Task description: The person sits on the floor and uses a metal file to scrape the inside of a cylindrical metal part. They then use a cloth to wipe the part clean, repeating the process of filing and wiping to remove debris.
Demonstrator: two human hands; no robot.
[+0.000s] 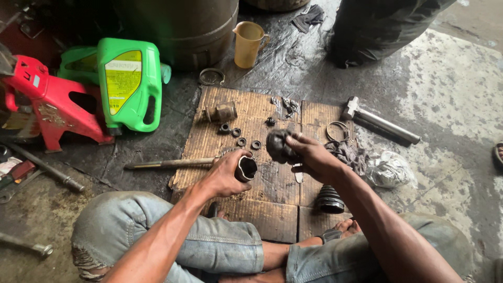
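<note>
I sit cross-legged over a sheet of greasy cardboard (272,204). My left hand (222,175) grips a hollow metal joint housing (245,169), its open end turned towards the right. My right hand (309,154) holds a black greasy rag (279,145) bunched just beside that opening. A long metal shaft (167,164) lies on the cardboard edge behind my left hand. A black ribbed rubber boot (329,199) stands under my right forearm.
Small rings and bearings (241,137) and a metal cup part (222,111) lie on the cardboard. A green oil jug (128,86), red jack (47,99), yellow measuring cup (248,43), hammer (380,121), wire clamp rings (338,131), plastic bag (390,169) and dark drum (178,29) surround it.
</note>
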